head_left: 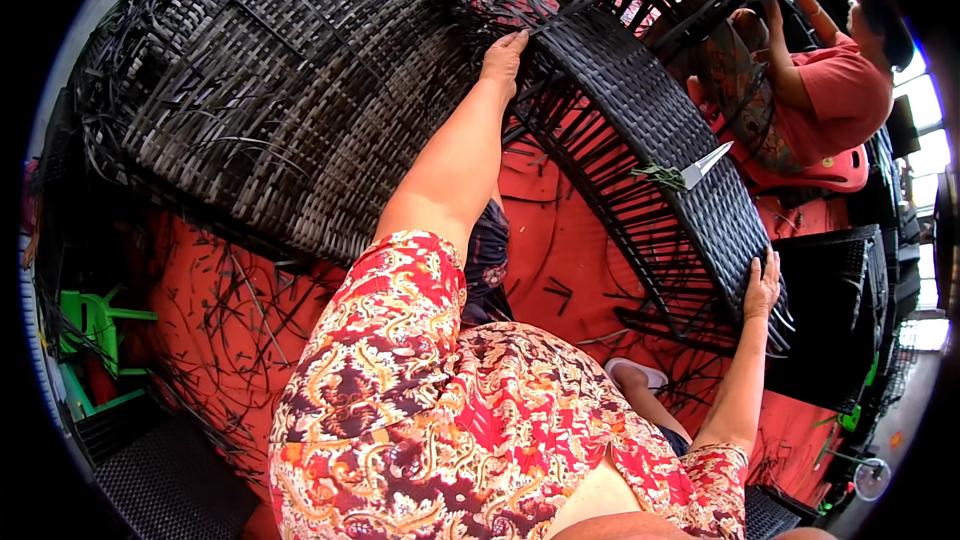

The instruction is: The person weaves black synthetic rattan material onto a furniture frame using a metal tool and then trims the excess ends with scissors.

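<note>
A long, curved black woven wicker piece (640, 90) stretches diagonally before me, its side a row of thin open strands. My left hand (505, 60) is closed round its far left end. At the near right end, my right hand (762, 285) grips the edge, fingers along the rim. Loose strand ends stick out beside that hand. A pointed metal tool (705, 167) with a dark green wrapped handle lies on the weave between my hands; its exact kind is unclear.
A large black woven panel (300, 90) with loose strands stands at left. The red floor covering (560, 250) is littered with cut strips. Green plastic stools (95, 325) are at far left. A co-worker in a red shirt (840, 90) sits at upper right, near a black box-like piece (825, 310).
</note>
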Demonstrator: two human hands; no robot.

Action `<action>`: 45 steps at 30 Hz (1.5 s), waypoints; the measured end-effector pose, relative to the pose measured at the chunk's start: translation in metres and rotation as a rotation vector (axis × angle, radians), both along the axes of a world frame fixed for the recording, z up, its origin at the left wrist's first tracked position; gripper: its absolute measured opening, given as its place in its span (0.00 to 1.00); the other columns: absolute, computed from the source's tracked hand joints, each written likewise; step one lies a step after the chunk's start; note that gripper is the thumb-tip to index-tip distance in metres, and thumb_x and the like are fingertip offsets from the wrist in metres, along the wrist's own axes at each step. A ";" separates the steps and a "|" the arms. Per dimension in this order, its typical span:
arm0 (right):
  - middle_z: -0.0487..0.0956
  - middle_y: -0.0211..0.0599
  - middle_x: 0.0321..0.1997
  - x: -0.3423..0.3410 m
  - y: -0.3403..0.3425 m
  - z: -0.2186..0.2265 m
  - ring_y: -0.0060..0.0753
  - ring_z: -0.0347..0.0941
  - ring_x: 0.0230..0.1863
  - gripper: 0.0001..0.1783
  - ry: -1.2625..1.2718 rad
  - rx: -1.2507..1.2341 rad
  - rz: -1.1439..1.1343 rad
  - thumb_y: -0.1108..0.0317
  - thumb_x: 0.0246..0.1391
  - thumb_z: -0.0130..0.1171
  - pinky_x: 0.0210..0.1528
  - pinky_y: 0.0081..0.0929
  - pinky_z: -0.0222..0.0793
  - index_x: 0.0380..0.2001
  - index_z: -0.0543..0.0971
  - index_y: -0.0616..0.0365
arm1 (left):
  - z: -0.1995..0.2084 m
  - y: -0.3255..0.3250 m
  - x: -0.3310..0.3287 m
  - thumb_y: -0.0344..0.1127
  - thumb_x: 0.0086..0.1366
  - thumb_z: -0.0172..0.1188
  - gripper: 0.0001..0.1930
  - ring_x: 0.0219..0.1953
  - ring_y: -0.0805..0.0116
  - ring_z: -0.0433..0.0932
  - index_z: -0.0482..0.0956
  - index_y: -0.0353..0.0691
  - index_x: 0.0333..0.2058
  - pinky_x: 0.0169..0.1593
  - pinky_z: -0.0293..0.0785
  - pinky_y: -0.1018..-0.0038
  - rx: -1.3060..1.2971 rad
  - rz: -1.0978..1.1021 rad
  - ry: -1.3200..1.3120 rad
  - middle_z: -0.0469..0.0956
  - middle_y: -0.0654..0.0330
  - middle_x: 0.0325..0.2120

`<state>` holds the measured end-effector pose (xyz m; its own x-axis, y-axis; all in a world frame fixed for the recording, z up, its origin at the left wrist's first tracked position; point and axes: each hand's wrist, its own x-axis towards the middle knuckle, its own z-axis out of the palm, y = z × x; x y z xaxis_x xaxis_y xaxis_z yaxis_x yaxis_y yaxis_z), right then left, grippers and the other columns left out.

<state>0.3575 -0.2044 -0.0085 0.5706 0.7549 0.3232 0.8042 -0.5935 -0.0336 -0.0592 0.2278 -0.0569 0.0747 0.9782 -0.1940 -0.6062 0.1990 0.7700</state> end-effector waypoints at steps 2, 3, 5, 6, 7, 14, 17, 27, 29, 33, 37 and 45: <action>0.58 0.40 0.64 -0.001 -0.001 0.001 0.43 0.56 0.62 0.28 0.001 -0.003 -0.002 0.48 0.57 0.43 0.59 0.36 0.53 0.58 0.64 0.47 | 0.004 -0.002 0.002 0.35 0.57 0.62 0.12 0.37 0.73 0.72 0.76 0.35 0.38 0.45 0.65 0.78 -0.019 0.008 -0.030 0.77 0.63 0.33; 0.58 0.40 0.64 -0.001 -0.001 0.001 0.43 0.56 0.63 0.28 -0.002 -0.002 0.003 0.48 0.57 0.43 0.59 0.36 0.53 0.58 0.64 0.47 | 0.004 -0.002 0.003 0.35 0.57 0.62 0.12 0.36 0.73 0.72 0.77 0.36 0.38 0.44 0.66 0.77 -0.029 0.013 -0.045 0.77 0.63 0.32; 0.59 0.41 0.64 -0.001 -0.001 0.002 0.43 0.56 0.63 0.28 -0.006 0.002 0.013 0.49 0.57 0.43 0.60 0.36 0.53 0.58 0.64 0.47 | 0.002 0.001 0.005 0.34 0.57 0.62 0.10 0.33 0.72 0.73 0.77 0.37 0.37 0.40 0.68 0.76 -0.048 0.004 -0.085 0.77 0.63 0.30; 0.59 0.41 0.64 -0.001 -0.001 0.003 0.43 0.56 0.63 0.28 -0.005 0.005 0.017 0.49 0.57 0.43 0.60 0.36 0.53 0.58 0.64 0.47 | 0.001 0.003 0.005 0.34 0.57 0.62 0.10 0.32 0.72 0.73 0.77 0.38 0.36 0.39 0.68 0.76 -0.057 0.001 -0.105 0.77 0.63 0.29; 0.59 0.41 0.64 -0.001 -0.001 0.003 0.43 0.56 0.63 0.28 -0.003 0.007 0.021 0.49 0.57 0.43 0.60 0.36 0.53 0.58 0.64 0.47 | -0.003 0.005 0.007 0.36 0.57 0.62 0.09 0.31 0.74 0.72 0.77 0.41 0.35 0.39 0.65 0.76 -0.040 -0.008 -0.130 0.77 0.66 0.29; 0.58 0.40 0.64 -0.003 -0.001 0.003 0.42 0.55 0.63 0.28 -0.004 -0.002 0.014 0.49 0.57 0.43 0.60 0.36 0.53 0.58 0.63 0.47 | -0.012 0.012 0.012 0.34 0.56 0.63 0.08 0.32 0.75 0.73 0.77 0.43 0.34 0.41 0.64 0.77 -0.053 -0.040 -0.265 0.78 0.68 0.28; 0.58 0.40 0.64 -0.004 0.000 0.004 0.41 0.54 0.63 0.28 -0.004 -0.007 -0.002 0.49 0.57 0.42 0.60 0.36 0.52 0.58 0.63 0.47 | -0.009 0.011 0.010 0.33 0.55 0.63 0.07 0.34 0.74 0.74 0.77 0.42 0.34 0.43 0.66 0.76 -0.062 -0.028 -0.281 0.78 0.66 0.29; 0.59 0.41 0.64 -0.003 -0.002 0.005 0.43 0.55 0.63 0.28 0.003 0.002 0.011 0.49 0.57 0.43 0.60 0.36 0.52 0.58 0.63 0.48 | -0.013 0.015 0.011 0.31 0.55 0.63 0.06 0.29 0.69 0.74 0.78 0.38 0.31 0.36 0.70 0.74 -0.050 0.001 -0.298 0.77 0.61 0.28; 0.59 0.42 0.64 -0.003 -0.002 0.006 0.44 0.55 0.63 0.28 0.001 0.004 0.015 0.49 0.57 0.43 0.61 0.36 0.52 0.58 0.64 0.49 | -0.014 0.016 0.012 0.31 0.54 0.63 0.06 0.30 0.70 0.74 0.78 0.39 0.30 0.37 0.69 0.75 -0.050 0.013 -0.278 0.77 0.62 0.28; 0.59 0.42 0.64 -0.005 0.001 0.006 0.42 0.54 0.63 0.28 0.007 0.009 0.020 0.49 0.57 0.43 0.61 0.36 0.51 0.58 0.63 0.48 | -0.020 0.022 0.012 0.34 0.55 0.63 0.05 0.27 0.74 0.74 0.78 0.44 0.30 0.35 0.65 0.73 -0.041 0.024 -0.198 0.78 0.68 0.24; 0.59 0.41 0.64 -0.005 -0.001 0.004 0.41 0.54 0.64 0.28 0.007 0.007 0.011 0.49 0.57 0.43 0.61 0.35 0.50 0.58 0.64 0.47 | -0.017 0.017 0.015 0.35 0.55 0.64 0.07 0.29 0.75 0.72 0.78 0.44 0.31 0.38 0.62 0.73 -0.050 0.055 -0.121 0.77 0.68 0.26; 0.59 0.40 0.64 -0.010 0.003 0.006 0.40 0.54 0.64 0.27 0.005 0.003 0.007 0.49 0.57 0.43 0.60 0.37 0.52 0.58 0.64 0.47 | -0.011 0.013 0.005 0.42 0.57 0.61 0.09 0.33 0.75 0.71 0.77 0.49 0.35 0.38 0.59 0.69 -0.016 -0.054 -0.053 0.76 0.72 0.28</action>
